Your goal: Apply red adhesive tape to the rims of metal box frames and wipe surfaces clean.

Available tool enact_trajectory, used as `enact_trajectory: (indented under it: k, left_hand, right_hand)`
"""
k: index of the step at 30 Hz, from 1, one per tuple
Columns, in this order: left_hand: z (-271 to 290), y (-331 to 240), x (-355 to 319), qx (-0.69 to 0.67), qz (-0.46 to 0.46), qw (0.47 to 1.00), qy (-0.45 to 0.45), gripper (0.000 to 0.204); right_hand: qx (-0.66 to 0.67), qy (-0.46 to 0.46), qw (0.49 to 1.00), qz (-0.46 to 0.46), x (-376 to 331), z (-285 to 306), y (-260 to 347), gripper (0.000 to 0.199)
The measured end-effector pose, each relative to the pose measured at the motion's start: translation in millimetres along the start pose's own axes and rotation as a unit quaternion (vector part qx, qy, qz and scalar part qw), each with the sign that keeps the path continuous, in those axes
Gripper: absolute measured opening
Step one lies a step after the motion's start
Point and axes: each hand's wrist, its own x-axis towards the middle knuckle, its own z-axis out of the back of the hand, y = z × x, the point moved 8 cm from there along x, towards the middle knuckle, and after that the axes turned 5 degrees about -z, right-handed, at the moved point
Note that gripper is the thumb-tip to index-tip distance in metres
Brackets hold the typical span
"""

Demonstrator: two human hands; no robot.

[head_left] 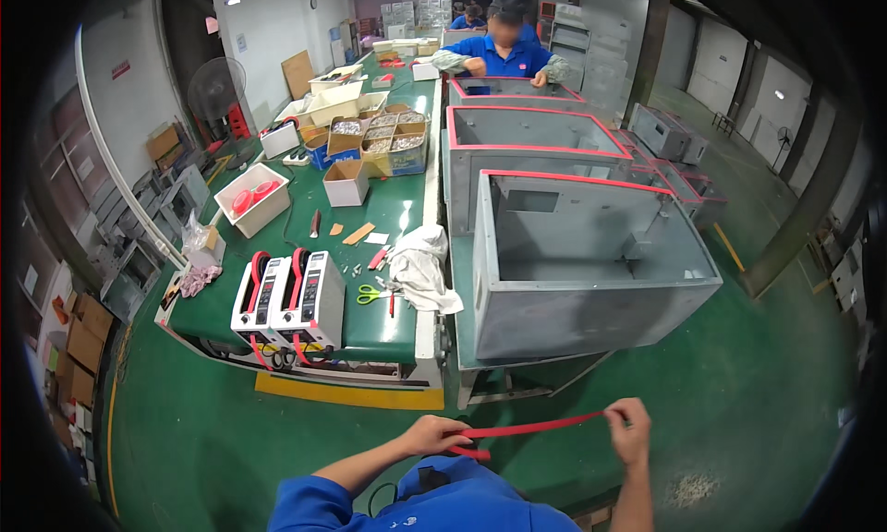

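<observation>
A strip of red tape [536, 429] is stretched between my two hands, in front of my body. My left hand [434, 436] pinches it at one end, and a short red piece hangs below those fingers. My right hand [630, 429] is raised a little higher, its fingers closed on the other end. Ahead of me stands a grey metal box [591, 315], open at the top, with red tape along its far rim. Its near rim is bare grey. Two white tape dispensers [309, 301] with red rolls sit on the green table to the left.
Behind the nearest box are more grey metal boxes [536, 130] with red-taped rims. A co-worker [504, 52] leans over the farthest. The green table [370, 241] carries green-handled scissors [374, 295], a white cloth [420, 264] and a white bin [251, 199] of red rolls.
</observation>
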Motion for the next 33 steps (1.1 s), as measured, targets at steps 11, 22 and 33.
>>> enact_trajectory:
  k: [11, 22, 33]
  left_hand:
    - [124, -15, 83, 0.064, -0.045, 0.991, -0.113, 0.018]
    - [219, -33, 163, 0.146, -0.001, 0.967, -0.207, 0.010]
    - [225, -69, 143, 0.011, 0.111, 0.960, -0.257, 0.011]
  right_hand:
    - [0.122, -0.144, 0.970, -0.155, 75, 146, -71, 0.006]
    - [0.123, -0.121, 0.974, -0.149, 181, 165, -105, 0.009]
    - [0.103, -0.045, 0.988, -0.105, 248, 174, -126, 0.006]
